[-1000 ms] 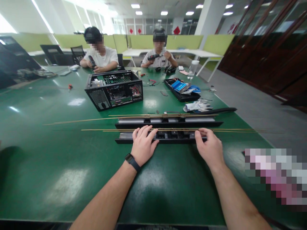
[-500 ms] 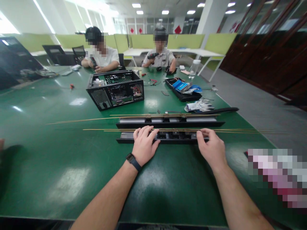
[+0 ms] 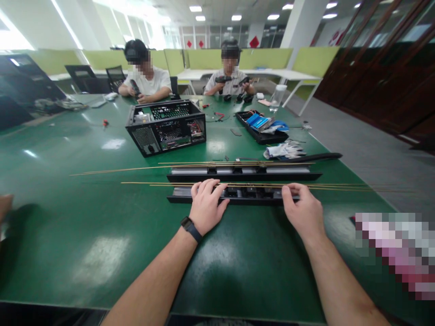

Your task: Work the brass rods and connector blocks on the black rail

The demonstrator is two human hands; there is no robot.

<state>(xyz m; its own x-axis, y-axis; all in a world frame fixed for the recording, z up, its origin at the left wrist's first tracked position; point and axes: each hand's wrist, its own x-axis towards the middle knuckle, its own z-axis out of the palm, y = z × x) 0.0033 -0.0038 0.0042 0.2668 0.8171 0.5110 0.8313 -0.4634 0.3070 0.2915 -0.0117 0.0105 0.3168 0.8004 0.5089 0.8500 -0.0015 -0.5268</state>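
Two long black channel rails lie side by side across the green table, with grey and black parts inside. My left hand (image 3: 208, 207) rests over the near rail (image 3: 178, 199), fingers spread and thumb apart, lightly touching it and the thin brass-coloured rods (image 3: 253, 185) running along it. At the rail's right part, my right hand (image 3: 305, 209) has thumb and fingers closed in a pinch around these rods; its fingertips partly hide them. Behind lies the far rail (image 3: 244, 177), with more thin rods (image 3: 124, 169) along its back edge.
An open computer case (image 3: 166, 129) stands beyond the rails. Right of it are a black tray (image 3: 246, 122) with a blue item, white gloves (image 3: 285, 149) and a bottle (image 3: 277, 97). Two people sit opposite, holding dark tools. Another person's hand (image 3: 5, 206) shows at the left edge.
My hands and the rails keep their places; the view has shifted slightly. The person opposite on the right has raised a hand from the table, now holding a dark object.
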